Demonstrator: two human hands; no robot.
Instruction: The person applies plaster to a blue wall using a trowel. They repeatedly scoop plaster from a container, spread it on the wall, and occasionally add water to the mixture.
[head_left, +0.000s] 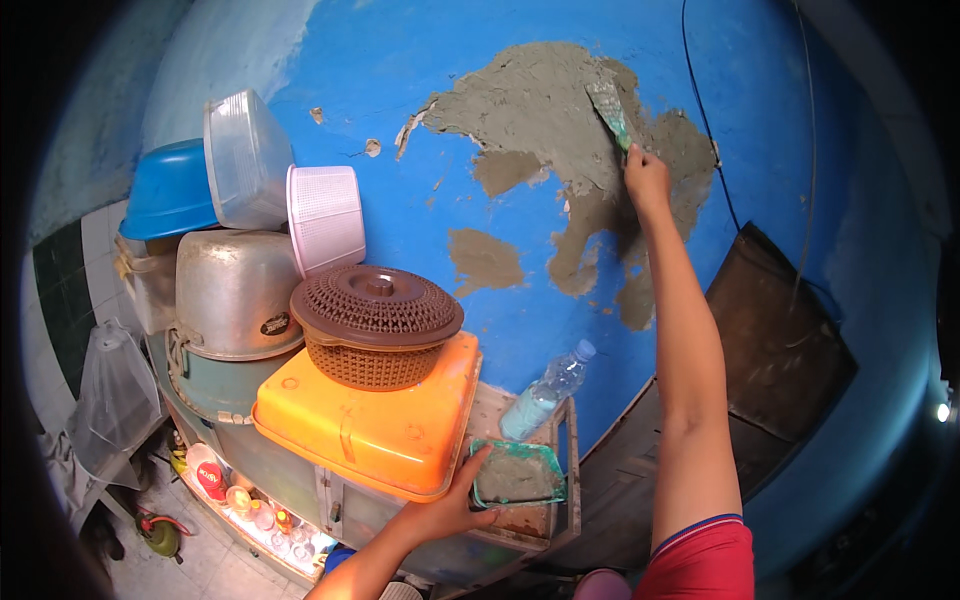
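Note:
My right hand [648, 178] is closed round the green handle of a putty knife [607, 105]. Its grey-smeared blade lies against a patch of wet grey cement plaster [530, 95] on the blue wall [400, 230]. Low in front, my left hand [450, 508] grips the left side of a small green rectangular tub [562, 487], fingers behind and thumb in front. Grey cement mix [518, 474] fills the tub. Just behind it leans a clear plastic bottle [548, 390] with pale liquid inside.
Left of the tub, an orange plastic basin [365, 425] carries a brown lidded basket [375, 345]. Beyond are a metal pot [235, 290], a white basket [327, 215], a clear box [245, 160] and a blue basin [170, 190]. A dark panel [780, 330] and hanging cable [705, 115] are at right.

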